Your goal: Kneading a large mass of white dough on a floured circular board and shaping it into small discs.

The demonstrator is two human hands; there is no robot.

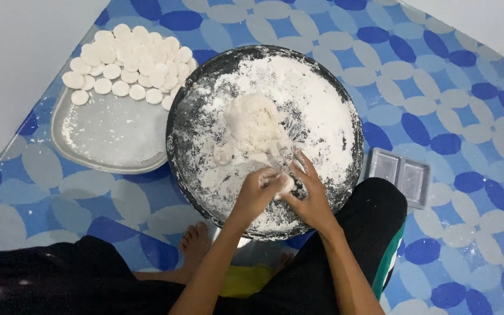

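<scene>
A large dark round pan (pixel 182 116) dusted with white flour sits on the floor in front of me. A lump of pale dough (pixel 253 123) lies in its middle. My left hand (pixel 258 189) and my right hand (pixel 308 189) meet over the pan's near side, both floury, pressing a small piece of dough (pixel 285 184) between them. The piece is mostly hidden by my fingers.
A grey metal tray (pixel 109 137) lies left of the pan, with several flat round dough discs (pixel 128 61) heaped at its far end. A small clear plastic tray (pixel 399 174) lies to the right, by my knee. The floor mat has a blue and white pattern. My bare feet (pixel 195 242) are under the pan's near edge.
</scene>
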